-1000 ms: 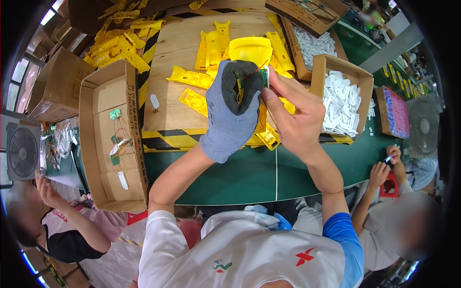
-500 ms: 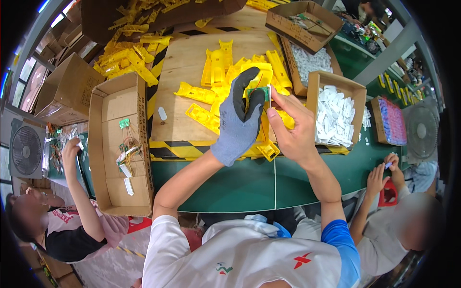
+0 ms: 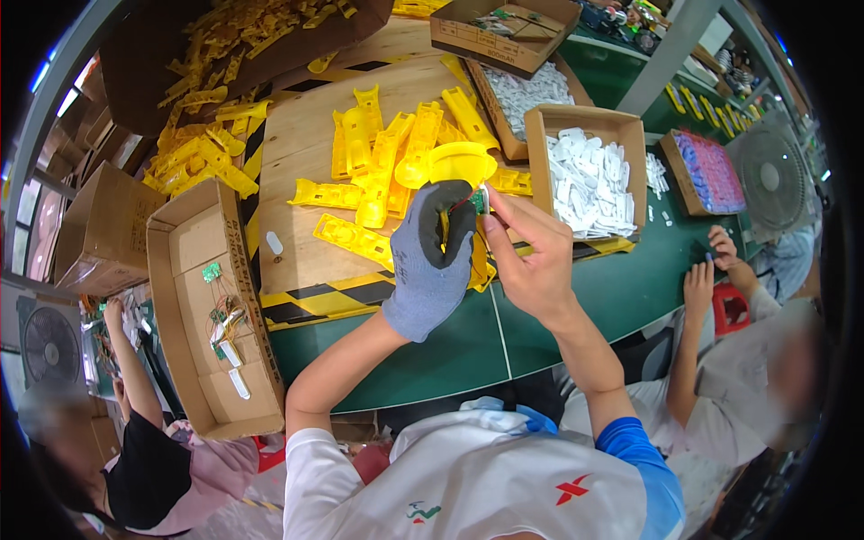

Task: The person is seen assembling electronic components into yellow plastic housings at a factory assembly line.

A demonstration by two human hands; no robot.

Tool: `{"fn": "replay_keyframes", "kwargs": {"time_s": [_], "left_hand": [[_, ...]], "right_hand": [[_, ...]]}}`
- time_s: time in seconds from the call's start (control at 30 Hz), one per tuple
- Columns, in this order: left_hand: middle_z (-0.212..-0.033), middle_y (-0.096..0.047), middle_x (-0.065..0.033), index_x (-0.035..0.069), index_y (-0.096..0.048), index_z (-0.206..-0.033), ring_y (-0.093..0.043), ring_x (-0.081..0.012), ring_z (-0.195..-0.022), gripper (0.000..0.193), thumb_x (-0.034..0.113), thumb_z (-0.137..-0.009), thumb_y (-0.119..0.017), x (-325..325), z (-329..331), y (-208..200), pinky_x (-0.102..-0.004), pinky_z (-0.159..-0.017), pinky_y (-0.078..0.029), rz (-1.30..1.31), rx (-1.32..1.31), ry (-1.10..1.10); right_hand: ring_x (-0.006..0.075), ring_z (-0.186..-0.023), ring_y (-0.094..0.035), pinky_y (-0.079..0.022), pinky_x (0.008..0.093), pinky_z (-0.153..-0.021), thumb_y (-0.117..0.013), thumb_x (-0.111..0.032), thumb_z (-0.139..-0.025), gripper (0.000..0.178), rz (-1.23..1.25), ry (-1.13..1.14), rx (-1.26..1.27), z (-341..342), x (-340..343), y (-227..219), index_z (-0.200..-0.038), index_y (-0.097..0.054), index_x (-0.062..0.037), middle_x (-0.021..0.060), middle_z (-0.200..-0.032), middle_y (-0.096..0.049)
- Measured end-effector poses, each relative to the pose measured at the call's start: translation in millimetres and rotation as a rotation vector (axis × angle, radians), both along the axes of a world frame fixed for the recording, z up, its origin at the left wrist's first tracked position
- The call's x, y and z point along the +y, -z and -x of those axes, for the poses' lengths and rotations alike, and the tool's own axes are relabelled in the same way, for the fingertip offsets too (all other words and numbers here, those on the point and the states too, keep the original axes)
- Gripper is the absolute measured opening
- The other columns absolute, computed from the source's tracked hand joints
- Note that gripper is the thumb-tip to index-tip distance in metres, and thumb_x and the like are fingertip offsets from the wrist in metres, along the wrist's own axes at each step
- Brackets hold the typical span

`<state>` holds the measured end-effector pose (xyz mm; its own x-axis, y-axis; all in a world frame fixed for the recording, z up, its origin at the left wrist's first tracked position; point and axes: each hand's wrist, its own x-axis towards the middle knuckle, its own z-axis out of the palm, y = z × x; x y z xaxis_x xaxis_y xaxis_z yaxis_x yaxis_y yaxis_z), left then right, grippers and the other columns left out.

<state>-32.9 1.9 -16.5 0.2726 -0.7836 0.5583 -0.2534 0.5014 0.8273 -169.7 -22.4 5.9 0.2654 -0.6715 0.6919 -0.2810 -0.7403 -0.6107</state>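
In the head view, the green circuit board (image 3: 478,200) is held above the green table (image 3: 432,371), gripped by the curled, gloved fingers of the left hand (image 3: 432,256), apparently to be kept steady, though what else is enclosed there cannot be told. A slim white piece (image 3: 486,199) is pinched against its edge by the thumb and forefinger of the right hand (image 3: 533,256), left bare perhaps for finer feel. Yellow shells (image 3: 356,144) and a carton (image 3: 621,133) of white parts (image 3: 589,184) are set close by, presumably for easy reach.
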Motion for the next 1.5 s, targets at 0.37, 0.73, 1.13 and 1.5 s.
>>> {"fn": "replay_keyframes", "kwargs": {"time_s": [0.37,0.73,1.13,1.5], "left_hand": [[-0.122,-0.056,-0.0162,0.004,-0.044,-0.138,-0.059,-0.0169,-0.104,0.045,0.005,-0.095,-0.053,1,1,-14,-0.0308,-0.085,-0.050,0.047,0.028,0.137],[-0.133,-0.051,-0.0131,0.003,-0.034,-0.143,-0.053,-0.0202,-0.119,0.047,0.025,-0.102,-0.044,9,7,-23,-0.0325,-0.101,-0.043,-0.192,0.624,0.503],[-0.127,-0.055,-0.0102,0.004,-0.043,-0.136,-0.056,-0.0186,-0.113,0.040,0.028,-0.105,-0.039,11,1,-8,-0.0327,-0.100,-0.044,-0.057,0.392,0.263],[-0.128,-0.054,-0.0126,0.004,-0.041,-0.137,-0.056,-0.0222,-0.113,0.039,0.024,-0.104,-0.037,17,6,-23,-0.0345,-0.099,-0.044,-0.038,0.488,0.241]], "right_hand": [[0.0227,-0.082,-0.069,-0.053,0.0292,-0.072,-0.062,-0.001,-0.088,0.029,-0.254,-0.045,0.069,19,5,-15,-0.117,-0.065,0.0024,0.0165,-0.098,-0.069],[0.0119,-0.076,-0.069,-0.055,0.0236,-0.069,-0.063,0.002,-0.086,0.019,-0.506,-0.136,-0.394,12,14,-18,-0.105,-0.065,0.0020,0.0120,-0.097,-0.069],[0.0194,-0.074,-0.069,-0.054,0.0293,-0.066,-0.074,-0.005,-0.078,0.012,-0.008,0.045,-0.030,8,29,-26,-0.088,-0.067,-0.0036,0.0075,-0.103,-0.065],[0.0182,-0.076,-0.067,-0.052,0.0292,-0.068,-0.066,-0.001,-0.082,0.014,-0.206,-0.012,-0.033,11,35,-30,-0.095,-0.063,-0.0044,0.0079,-0.086,-0.068]]}}
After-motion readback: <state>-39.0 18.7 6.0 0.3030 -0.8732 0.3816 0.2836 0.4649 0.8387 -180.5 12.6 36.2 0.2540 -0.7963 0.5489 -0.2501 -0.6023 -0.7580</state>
